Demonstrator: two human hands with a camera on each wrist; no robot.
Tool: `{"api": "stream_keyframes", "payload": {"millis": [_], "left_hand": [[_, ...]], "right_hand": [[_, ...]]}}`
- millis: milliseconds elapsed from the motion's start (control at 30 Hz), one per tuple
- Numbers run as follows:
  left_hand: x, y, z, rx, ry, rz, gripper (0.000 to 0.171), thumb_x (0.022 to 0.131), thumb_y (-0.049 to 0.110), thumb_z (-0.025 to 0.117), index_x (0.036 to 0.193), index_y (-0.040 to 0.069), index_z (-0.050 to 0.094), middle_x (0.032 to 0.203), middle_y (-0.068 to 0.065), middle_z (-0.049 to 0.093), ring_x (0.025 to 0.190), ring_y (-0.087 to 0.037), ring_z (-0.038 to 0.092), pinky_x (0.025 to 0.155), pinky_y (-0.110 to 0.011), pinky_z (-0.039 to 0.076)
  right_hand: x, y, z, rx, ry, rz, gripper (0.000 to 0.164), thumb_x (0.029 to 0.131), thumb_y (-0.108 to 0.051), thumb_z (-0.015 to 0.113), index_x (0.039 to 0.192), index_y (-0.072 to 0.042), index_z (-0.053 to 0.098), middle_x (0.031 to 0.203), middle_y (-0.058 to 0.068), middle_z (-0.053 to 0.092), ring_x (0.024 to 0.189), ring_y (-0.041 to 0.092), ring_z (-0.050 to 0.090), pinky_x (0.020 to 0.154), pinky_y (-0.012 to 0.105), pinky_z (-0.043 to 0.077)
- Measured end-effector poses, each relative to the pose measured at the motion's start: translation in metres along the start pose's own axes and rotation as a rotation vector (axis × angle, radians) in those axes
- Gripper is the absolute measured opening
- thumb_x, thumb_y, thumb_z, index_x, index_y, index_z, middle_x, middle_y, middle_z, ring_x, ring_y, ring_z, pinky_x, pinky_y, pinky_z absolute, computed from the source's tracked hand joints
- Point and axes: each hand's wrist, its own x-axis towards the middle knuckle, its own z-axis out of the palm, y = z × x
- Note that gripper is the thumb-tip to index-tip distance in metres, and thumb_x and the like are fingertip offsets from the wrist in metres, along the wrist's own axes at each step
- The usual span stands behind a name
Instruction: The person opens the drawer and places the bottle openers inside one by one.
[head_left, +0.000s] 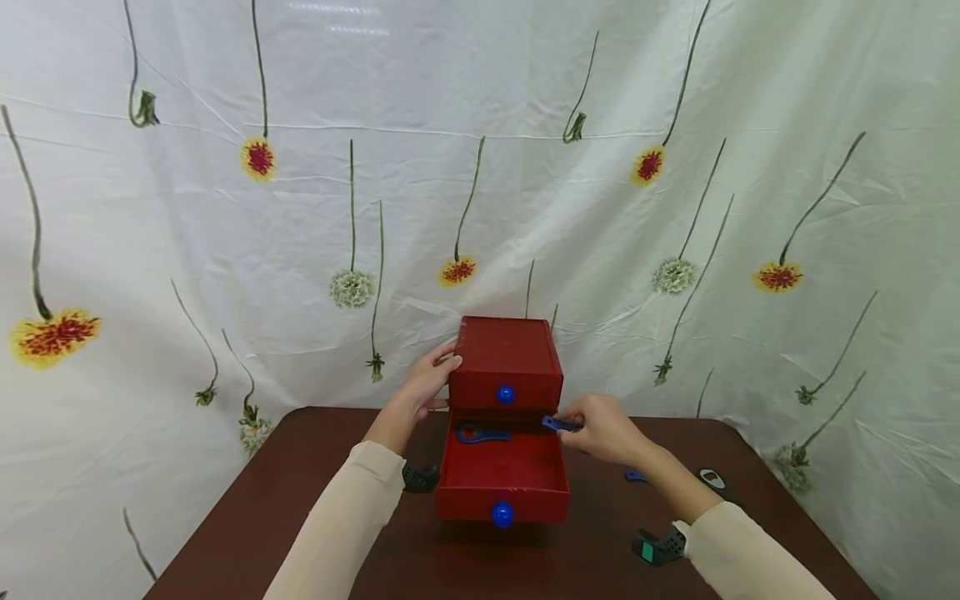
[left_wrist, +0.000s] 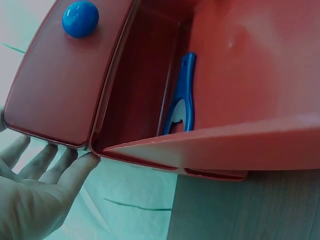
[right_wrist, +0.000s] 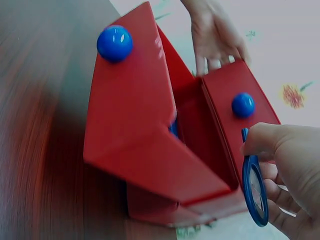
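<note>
A red two-drawer box (head_left: 508, 346) stands on the table with its lower drawer (head_left: 517, 467) pulled out. My left hand (head_left: 426, 385) rests against the box's left side, fingers extended along the edge in the left wrist view. Inside the drawer, toward the back left, lies a blue tool (left_wrist: 185, 95) with a slim handle and a rounded, opened-out end. My right hand (head_left: 600, 427) pinches a blue magnifying glass (right_wrist: 255, 190) by its handle, at the right side of the box just above the drawer's rim. Its round lens shows in the right wrist view.
Blue knobs (head_left: 502, 514) stick out from the drawer fronts. On the table (head_left: 330, 492), right of the box, lie a small blue item (head_left: 635, 475) and a dark object with a white oval (head_left: 712, 478), partly behind my right forearm. A flowered white cloth (head_left: 420, 208) hangs behind.
</note>
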Motion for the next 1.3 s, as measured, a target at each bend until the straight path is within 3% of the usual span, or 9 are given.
{"api": "stream_keyframes", "payload": {"millis": [200,500,767,1033,1300], "left_hand": [[0.0,-0.004,0.003,0.007,-0.008,0.01,0.056,0.11,0.03,0.054,0.162,0.02,0.036,0.161,-0.014,0.037,0.145,-0.038,0.038,0.101,-0.066,0.044],[0.001,-0.005,0.005,-0.001,-0.013,0.023,0.054,0.11,0.031,0.053,0.161,0.02,0.038,0.159,-0.014,0.039,0.144,-0.037,0.04,0.099,-0.066,0.046],[0.003,-0.007,0.01,0.006,-0.022,0.022,0.055,0.11,0.031,0.053,0.162,0.018,0.037,0.16,-0.015,0.038,0.145,-0.038,0.039,0.099,-0.066,0.046],[0.001,0.001,-0.002,-0.004,-0.024,0.031,0.054,0.111,0.029,0.05,0.162,0.018,0.036,0.16,-0.016,0.037,0.145,-0.039,0.038,0.1,-0.067,0.045],[-0.003,0.004,-0.004,0.015,-0.029,0.013,0.055,0.111,0.031,0.052,0.162,0.02,0.036,0.16,-0.014,0.038,0.145,-0.037,0.038,0.1,-0.065,0.046]], "right_hand": [[0.018,-0.018,0.014,-0.016,-0.033,-0.044,0.017,0.086,-0.013,0.08,0.1,-0.004,0.082,0.092,-0.001,0.072,0.079,0.012,0.06,0.067,0.025,0.051],[0.04,-0.036,0.035,0.013,-0.08,-0.08,0.018,0.087,-0.012,0.079,0.102,-0.003,0.082,0.099,0.005,0.074,0.087,0.017,0.066,0.074,0.03,0.056],[0.049,-0.043,0.053,0.022,-0.12,-0.104,0.02,0.088,-0.013,0.081,0.107,-0.006,0.083,0.1,0.001,0.073,0.091,0.014,0.064,0.074,0.025,0.054],[0.069,-0.06,0.072,0.007,-0.188,-0.134,0.024,0.092,-0.014,0.078,0.114,-0.005,0.081,0.108,0.004,0.073,0.098,0.013,0.067,0.08,0.022,0.055],[0.076,-0.07,0.086,-0.072,-0.251,-0.102,0.032,0.095,-0.018,0.078,0.124,-0.007,0.076,0.116,0.004,0.072,0.107,0.018,0.067,0.089,0.028,0.055]]}}
